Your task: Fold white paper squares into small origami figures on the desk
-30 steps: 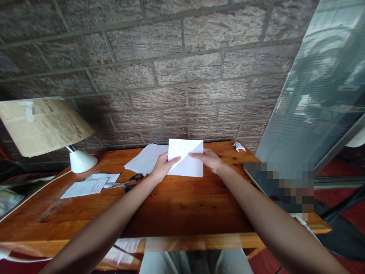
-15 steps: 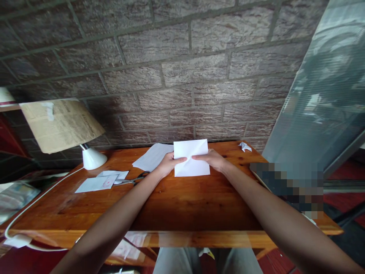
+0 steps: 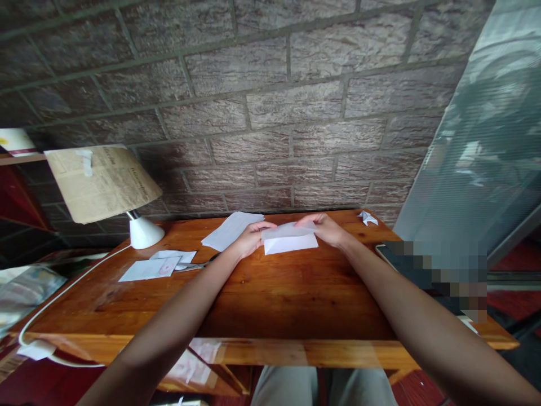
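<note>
A white sheet of paper (image 3: 291,243) lies folded over on the wooden table (image 3: 274,299), toward its far side. My left hand (image 3: 249,238) pinches the paper's left edge. My right hand (image 3: 325,228) presses on its upper right part, with the fingers curled over the fold. Both hands touch the same sheet.
A second white sheet (image 3: 230,230) lies just left of the hands. Scissors (image 3: 198,264) and paper scraps (image 3: 150,268) sit farther left, near a white lamp base (image 3: 146,232) with a paper shade (image 3: 101,180). A small folded paper figure (image 3: 367,217) sits at the far right corner. A brick wall rises behind.
The sheet was held up facing me; its top half has now come down onto the table, and both hands have dropped with it.
</note>
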A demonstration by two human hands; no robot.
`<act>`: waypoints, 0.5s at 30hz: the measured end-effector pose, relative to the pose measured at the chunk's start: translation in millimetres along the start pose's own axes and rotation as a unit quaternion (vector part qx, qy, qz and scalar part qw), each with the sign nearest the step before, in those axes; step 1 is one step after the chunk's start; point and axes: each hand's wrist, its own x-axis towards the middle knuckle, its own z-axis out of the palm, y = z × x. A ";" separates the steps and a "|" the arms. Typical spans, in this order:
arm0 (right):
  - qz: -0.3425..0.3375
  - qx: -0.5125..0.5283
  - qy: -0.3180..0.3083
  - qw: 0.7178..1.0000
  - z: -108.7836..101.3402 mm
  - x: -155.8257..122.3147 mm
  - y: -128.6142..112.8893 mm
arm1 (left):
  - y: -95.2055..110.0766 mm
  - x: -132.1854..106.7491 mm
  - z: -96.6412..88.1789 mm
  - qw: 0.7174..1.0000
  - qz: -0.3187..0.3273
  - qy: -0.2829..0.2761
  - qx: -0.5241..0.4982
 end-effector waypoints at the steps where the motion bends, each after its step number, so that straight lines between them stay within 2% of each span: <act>1: 0.002 -0.010 -0.030 1.000 -3.4 -1.5 -2.5 | 0.8 0.6 -1.7 1.000 0.005 0.009 0.009; 4: 0.046 -0.004 -0.138 0.989 -16.2 -9.1 -12.6 | 1.3 2.9 -5.6 0.999 0.031 0.019 0.038; 6: 0.080 0.044 -0.187 0.978 -23.1 -14.9 -19.4 | 1.7 3.1 -6.0 0.998 0.040 0.008 0.049; 9: 0.106 0.138 -0.233 0.957 -22.0 -19.2 -23.6 | 4.3 -0.4 -2.6 0.993 0.052 -0.053 0.093; 12: 0.133 0.148 -0.222 0.954 -5.3 -17.6 -16.7 | 7.1 -5.5 3.7 0.979 0.067 -0.115 0.154; 14: 0.148 0.082 -0.178 0.969 9.2 -16.0 -8.6 | 8.0 -8.1 7.9 0.977 0.079 -0.114 0.164; 15: 0.157 0.053 -0.176 0.970 15.8 -15.6 -4.9 | 8.2 -9.1 9.7 0.977 0.086 -0.109 0.163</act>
